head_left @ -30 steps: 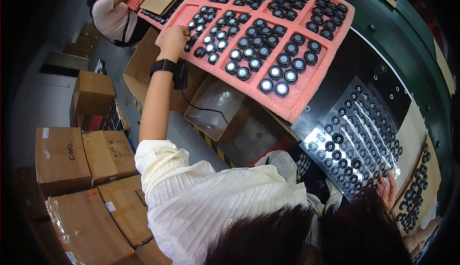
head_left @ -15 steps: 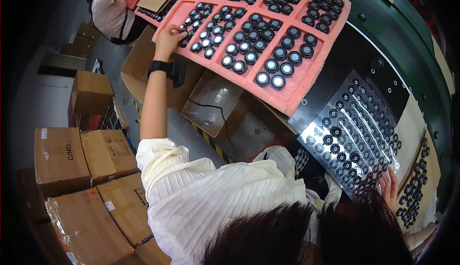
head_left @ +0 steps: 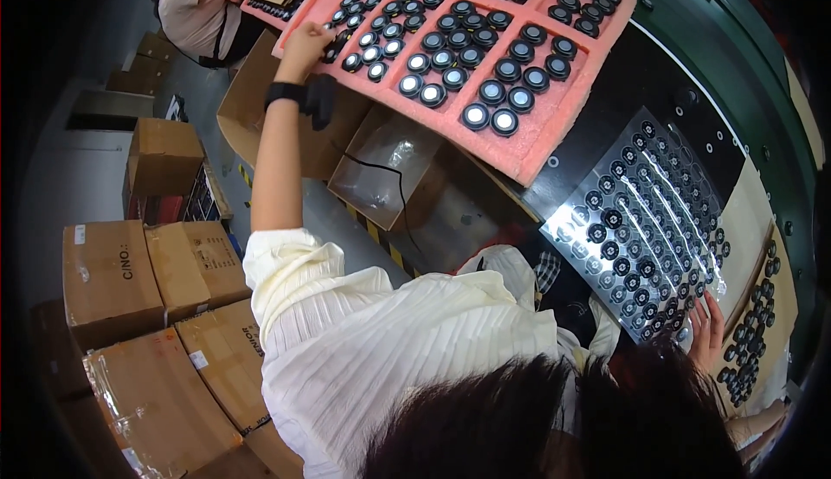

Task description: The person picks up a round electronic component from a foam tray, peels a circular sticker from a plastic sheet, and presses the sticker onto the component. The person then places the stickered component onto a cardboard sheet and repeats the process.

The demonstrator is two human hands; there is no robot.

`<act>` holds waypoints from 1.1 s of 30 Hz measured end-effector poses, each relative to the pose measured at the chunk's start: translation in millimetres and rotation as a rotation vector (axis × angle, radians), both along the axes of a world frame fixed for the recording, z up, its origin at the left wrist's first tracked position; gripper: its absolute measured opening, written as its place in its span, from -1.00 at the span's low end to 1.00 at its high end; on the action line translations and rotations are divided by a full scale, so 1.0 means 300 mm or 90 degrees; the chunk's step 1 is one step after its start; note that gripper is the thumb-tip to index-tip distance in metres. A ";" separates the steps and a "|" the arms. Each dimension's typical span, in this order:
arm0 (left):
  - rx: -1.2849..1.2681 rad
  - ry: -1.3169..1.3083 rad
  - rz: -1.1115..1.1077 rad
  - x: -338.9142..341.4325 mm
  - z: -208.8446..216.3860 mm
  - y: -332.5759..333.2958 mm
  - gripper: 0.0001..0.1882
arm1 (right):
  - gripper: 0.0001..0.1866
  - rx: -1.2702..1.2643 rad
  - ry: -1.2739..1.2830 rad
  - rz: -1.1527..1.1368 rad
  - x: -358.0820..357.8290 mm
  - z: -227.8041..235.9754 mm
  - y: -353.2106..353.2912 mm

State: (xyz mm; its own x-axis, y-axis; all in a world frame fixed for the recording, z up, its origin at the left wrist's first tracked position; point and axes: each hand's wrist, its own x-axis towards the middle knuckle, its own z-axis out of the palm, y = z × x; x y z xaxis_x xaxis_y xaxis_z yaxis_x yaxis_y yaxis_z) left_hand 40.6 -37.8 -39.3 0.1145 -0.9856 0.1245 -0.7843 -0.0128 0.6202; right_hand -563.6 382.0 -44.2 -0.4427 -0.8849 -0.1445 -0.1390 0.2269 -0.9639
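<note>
My left hand (head_left: pixel 305 46) reaches to the far left end of a pink foam tray (head_left: pixel 554 137). Its fingers are bent together at the small black round parts (head_left: pixel 352 62) there; whatever lies between the fingertips is hidden. The tray's compartments hold many such parts with pale, shiny centres. On the right, my right hand (head_left: pixel 707 330) is at the near corner of a clear plastic sheet tray (head_left: pixel 563 230), which is filled with rows of black round pieces. Its fingers are stretched out and apart, and hair partly covers the hand.
Loose black round parts (head_left: pixel 751 332) lie on cardboard at the right edge. Open cardboard boxes (head_left: pixel 381 176) stand below the foam tray, with a dark cable (head_left: pixel 402 211) hanging by them. Stacked cartons (head_left: pixel 112 276) fill the left. Another person (head_left: pixel 199 16) works at the far left.
The view has shifted slightly, so the trays sit a little higher in it. My left hand stays at the foam tray's left end, its fingers slightly shifted. My right hand remains at the clear tray's corner.
</note>
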 end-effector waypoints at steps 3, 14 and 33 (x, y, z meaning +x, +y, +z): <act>0.047 0.136 -0.046 0.013 0.005 0.033 -0.83 | -0.60 -0.003 -0.012 0.000 -0.017 -0.009 0.016; -0.083 -0.236 -0.002 -0.100 0.062 0.061 -0.75 | -0.63 -0.002 0.009 0.012 0.008 -0.002 -0.020; -0.034 0.065 -0.065 0.042 0.015 -0.007 -0.77 | -0.66 -0.003 0.011 0.002 0.025 0.025 0.006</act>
State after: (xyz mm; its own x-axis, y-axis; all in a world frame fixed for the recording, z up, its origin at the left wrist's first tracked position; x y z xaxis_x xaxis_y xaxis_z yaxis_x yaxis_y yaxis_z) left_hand 53.3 -39.8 -34.7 0.0290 -0.9851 0.1698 -0.7129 0.0987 0.6943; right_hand -556.1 383.8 -36.8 -0.4425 -0.8868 -0.1334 -0.1561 0.2226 -0.9623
